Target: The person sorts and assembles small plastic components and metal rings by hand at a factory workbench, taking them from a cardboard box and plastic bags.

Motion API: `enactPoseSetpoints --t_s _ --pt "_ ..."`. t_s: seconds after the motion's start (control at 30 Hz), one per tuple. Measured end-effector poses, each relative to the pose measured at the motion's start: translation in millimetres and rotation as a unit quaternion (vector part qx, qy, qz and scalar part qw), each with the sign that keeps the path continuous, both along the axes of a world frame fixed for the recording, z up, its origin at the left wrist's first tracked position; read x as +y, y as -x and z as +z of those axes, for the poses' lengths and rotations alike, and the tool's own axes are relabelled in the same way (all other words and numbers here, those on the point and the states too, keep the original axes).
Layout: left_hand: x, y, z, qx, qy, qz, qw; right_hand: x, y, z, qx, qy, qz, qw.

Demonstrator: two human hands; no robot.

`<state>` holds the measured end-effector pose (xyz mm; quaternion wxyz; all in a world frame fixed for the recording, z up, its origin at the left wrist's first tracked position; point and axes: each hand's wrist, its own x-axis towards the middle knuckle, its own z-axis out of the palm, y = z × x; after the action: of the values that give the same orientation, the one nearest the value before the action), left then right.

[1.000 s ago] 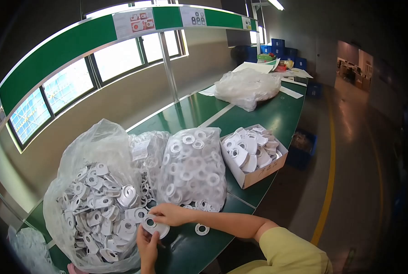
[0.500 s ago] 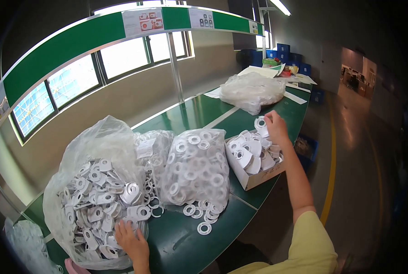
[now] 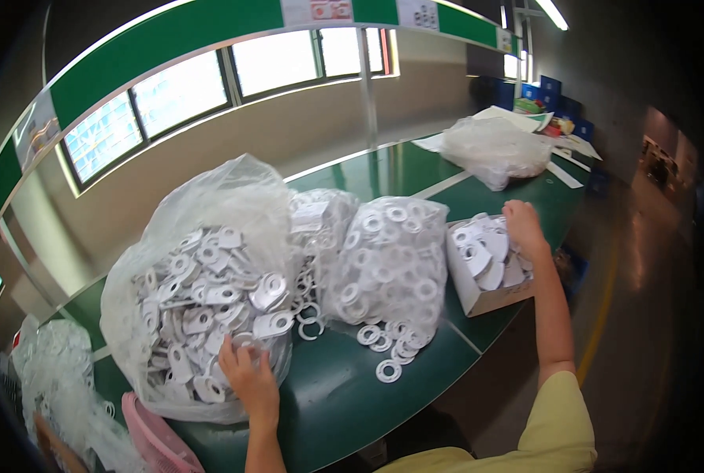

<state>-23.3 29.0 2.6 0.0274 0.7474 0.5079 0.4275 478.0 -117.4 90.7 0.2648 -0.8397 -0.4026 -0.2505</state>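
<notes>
My left hand (image 3: 251, 378) rests at the near edge of a large clear plastic bag (image 3: 245, 185), its fingers apart on the white plastic parts (image 3: 210, 296). These are flat tabs with round holes, heaped in the bag's mouth. My right hand (image 3: 525, 226) is at the far right side of a white cardboard box (image 3: 490, 302) filled with similar white pieces (image 3: 490, 256). Its fingers are bent together, and whatever lies between them is hidden. Between the hands stands a clear bag of white rings (image 3: 387, 260), with several loose rings (image 3: 389, 370) in front.
Behind the ring bag sits another clear bag (image 3: 320, 217). A crumpled plastic bag (image 3: 494, 150) and papers lie farther back on the green table (image 3: 352, 398). A pink item (image 3: 154, 437) and more plastic bagging (image 3: 56, 363) are at the lower left.
The view has turned left, so the scene sits farther right. My right hand has lowered to the box; the white piece it held up no longer shows in its fingers. The left hand stays at the bag.
</notes>
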Motion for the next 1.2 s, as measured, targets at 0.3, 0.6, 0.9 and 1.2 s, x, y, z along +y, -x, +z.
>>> enactPoseSetpoints --t_s 0.3,0.6,0.9,1.2 --pt "-0.9 7.5 -4.3 -0.316 0.136 -0.163 0.925 41.8 192.2 -22.6 0.166 0.147 0.449 0.866" --pt "-3.9 -16.3 -25.0 -0.499 0.521 -0.36 0.591 73.7 252.3 -81.5 0.036 0.23 0.44 0.867" --pt "-8.5 -16.8 -23.4 -0.433 0.52 -0.321 0.663 120.3 308.4 -81.4 0.093 0.061 0.623 0.774" --pt "7.7 -6.8 -18.1 -0.569 0.467 -0.272 0.62 146.5 301.9 -129.1 0.096 0.059 0.499 0.859"
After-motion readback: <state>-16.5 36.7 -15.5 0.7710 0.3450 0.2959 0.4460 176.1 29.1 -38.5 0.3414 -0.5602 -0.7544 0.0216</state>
